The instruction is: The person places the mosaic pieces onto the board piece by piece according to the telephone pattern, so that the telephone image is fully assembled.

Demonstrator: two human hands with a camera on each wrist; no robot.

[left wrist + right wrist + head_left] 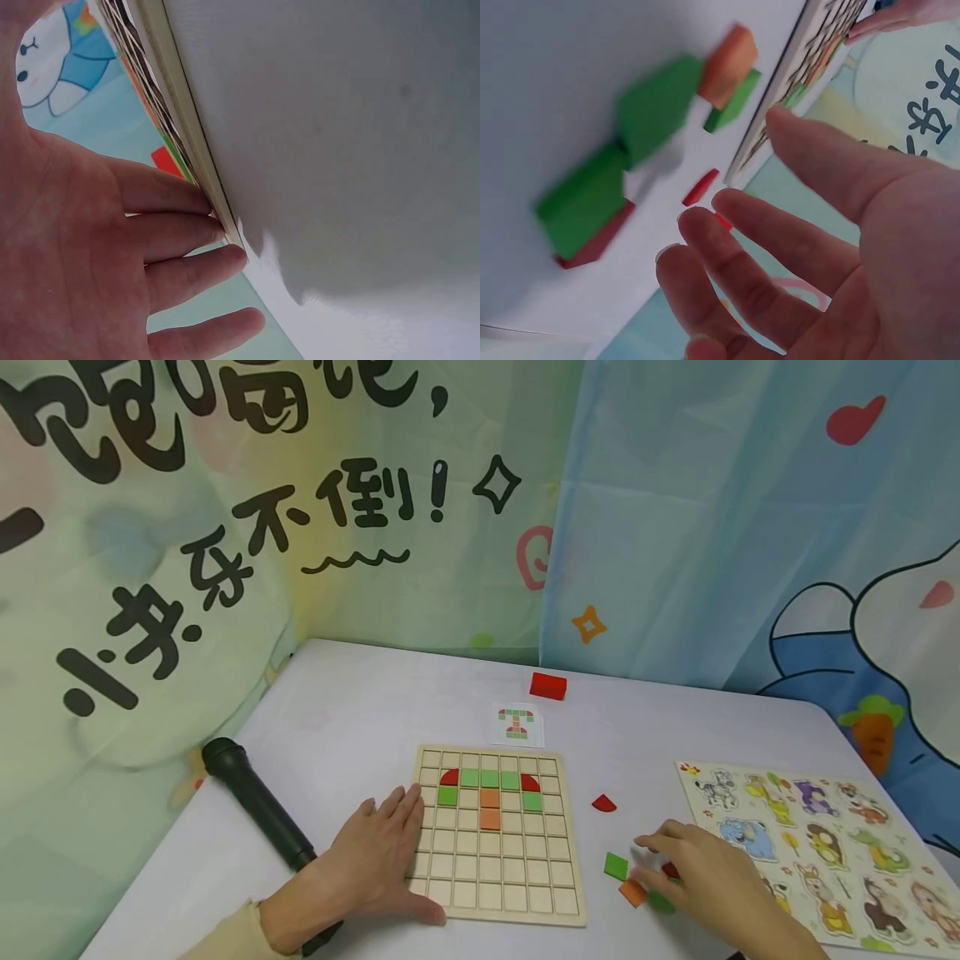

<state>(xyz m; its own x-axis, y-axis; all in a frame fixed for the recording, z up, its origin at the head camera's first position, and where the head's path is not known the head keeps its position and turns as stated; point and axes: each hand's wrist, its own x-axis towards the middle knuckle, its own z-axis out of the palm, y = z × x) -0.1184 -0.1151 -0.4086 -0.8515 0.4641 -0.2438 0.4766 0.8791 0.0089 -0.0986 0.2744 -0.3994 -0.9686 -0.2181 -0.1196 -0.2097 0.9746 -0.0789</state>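
Observation:
A wooden grid board [517, 893] lies on the table with green, orange and red tiles set in its upper rows. Along its left edge rests my left hand [378, 860], fingers straight and fingertips touching the rim in the left wrist view. My right hand [705, 877] hovers over loose tiles right of the board, fingers loosely bent and nothing between them. Beneath and beside it lie a green square tile [616, 866], an orange tile [633, 893] and a green tile [662, 902]. A dark red tile [596, 240] is partly covered by a green one.
A red quarter-circle tile [603, 803] lies right of the board. Behind the board are a pattern card [517, 725] and a red block [548, 686]. A black microphone [258, 806] lies under my left forearm. An animal picture board [787, 852] is at right.

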